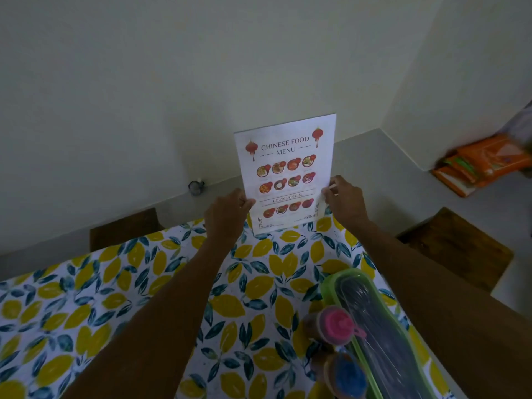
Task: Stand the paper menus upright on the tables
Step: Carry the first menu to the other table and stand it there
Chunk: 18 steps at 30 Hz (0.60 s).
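Both hands pinch the menu [286,174] by its side edges, left hand [227,216] and right hand [344,200], at the far end of the table [115,298]. I'd seat the bottom edge flat on the cloth and let go gently so it doesn't flop

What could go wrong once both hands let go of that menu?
The menu is thin paper, upright only in the grip of the left hand and right hand; released, it may flop. It stands at the far edge of the table, so it could slide off behind.
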{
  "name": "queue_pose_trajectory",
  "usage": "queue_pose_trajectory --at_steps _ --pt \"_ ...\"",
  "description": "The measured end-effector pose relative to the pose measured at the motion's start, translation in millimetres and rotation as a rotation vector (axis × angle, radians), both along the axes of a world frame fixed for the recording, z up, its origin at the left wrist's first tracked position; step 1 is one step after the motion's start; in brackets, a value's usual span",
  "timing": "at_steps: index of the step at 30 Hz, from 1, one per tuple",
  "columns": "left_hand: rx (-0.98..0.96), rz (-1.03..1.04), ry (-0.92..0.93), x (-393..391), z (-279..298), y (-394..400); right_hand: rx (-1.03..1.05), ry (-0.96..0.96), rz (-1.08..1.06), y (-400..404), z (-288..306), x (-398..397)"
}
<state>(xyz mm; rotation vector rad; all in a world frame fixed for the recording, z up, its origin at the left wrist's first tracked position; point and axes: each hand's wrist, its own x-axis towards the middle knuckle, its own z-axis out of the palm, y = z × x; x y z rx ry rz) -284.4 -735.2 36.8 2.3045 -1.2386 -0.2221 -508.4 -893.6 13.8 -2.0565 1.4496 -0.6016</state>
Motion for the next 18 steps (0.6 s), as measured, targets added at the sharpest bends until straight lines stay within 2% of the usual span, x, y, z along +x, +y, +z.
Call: queue_pose_trajectory --at_steps 5,18 --pt "0.023 -0.033 -0.045 0 2 -3 0.006 0.021 -0.023 0 -1 1" --pt "0.11 -0.008 0.025 -5 10 6 0.036 0.038 -0.049 15 15 -8"
